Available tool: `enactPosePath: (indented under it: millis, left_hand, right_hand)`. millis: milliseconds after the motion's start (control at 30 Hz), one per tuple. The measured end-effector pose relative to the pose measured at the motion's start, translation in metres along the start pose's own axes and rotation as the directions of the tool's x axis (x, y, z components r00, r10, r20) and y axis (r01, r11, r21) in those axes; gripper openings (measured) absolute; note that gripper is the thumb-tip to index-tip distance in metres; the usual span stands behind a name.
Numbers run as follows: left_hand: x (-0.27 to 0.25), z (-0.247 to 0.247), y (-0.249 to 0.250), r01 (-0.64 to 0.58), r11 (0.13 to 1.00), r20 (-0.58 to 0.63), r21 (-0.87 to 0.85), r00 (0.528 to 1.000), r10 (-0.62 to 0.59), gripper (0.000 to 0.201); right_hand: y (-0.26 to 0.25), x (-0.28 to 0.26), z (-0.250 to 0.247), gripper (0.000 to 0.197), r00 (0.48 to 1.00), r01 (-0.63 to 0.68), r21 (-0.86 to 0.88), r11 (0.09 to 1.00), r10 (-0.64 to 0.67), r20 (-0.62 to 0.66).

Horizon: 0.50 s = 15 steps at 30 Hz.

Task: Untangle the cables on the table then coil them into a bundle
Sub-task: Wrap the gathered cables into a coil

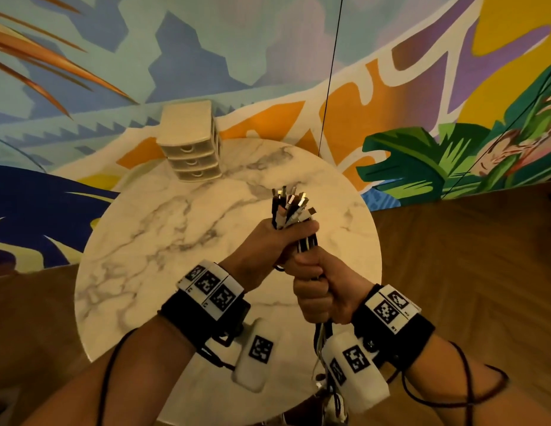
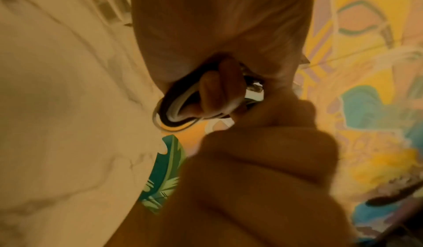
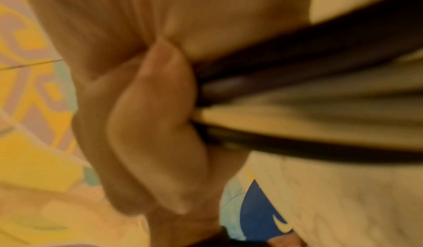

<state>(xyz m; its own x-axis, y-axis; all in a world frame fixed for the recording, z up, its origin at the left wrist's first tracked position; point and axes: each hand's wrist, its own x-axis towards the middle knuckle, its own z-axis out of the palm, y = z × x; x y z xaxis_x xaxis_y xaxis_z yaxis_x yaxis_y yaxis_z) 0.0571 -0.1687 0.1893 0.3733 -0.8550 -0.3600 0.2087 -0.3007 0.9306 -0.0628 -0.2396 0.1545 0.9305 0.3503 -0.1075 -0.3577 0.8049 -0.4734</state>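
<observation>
Both fists clamp the cables (image 1: pixel 301 238) above the table (image 1: pixel 163 241) — left hand (image 1: pixel 265 244) over right hand (image 1: pixel 320 290). Only the head view shows the plugs (image 1: pixel 291 201) fanning upward; the left wrist view alone shows loops (image 2: pixel 174 109) (black, white) round curled fingers (image 2: pixel 217 91).

cables (image 1: pixel 307 241): black and white strands, silvery metal plug ends | table (image 1: pixel 163 241): white marble with grey veining | drawer unit (image 1: pixel 191 142): cream | wall mural (image 1: pixel 421 87): blue, orange, yellow, purple, green leaves | floor (image 1: pixel 468 241): brown wood | wristbands (image 1: pixel 206 305): black with white black-patterned marker tags
</observation>
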Motion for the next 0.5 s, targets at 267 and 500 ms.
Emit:
enactPosePath:
  millis: [267, 500]
  left_hand:
    - [0.016, 0.012, -0.009, -0.126, 0.989, -0.43, 0.074, 0.891, 0.146, 0.022]
    - [0.019, 0.037, -0.017, -0.181, 0.983, -0.542, 0.03, 0.824, 0.168, 0.012]
  right_hand:
    - [0.0, -0.003, 0.013, 0.015, 0.584, -0.284, -0.708, 0.647, -0.469, -0.663]
    - [0.005, -0.002, 0.006, 0.025, 0.413, -0.679, -0.716, 0.158, -0.724, -0.552]
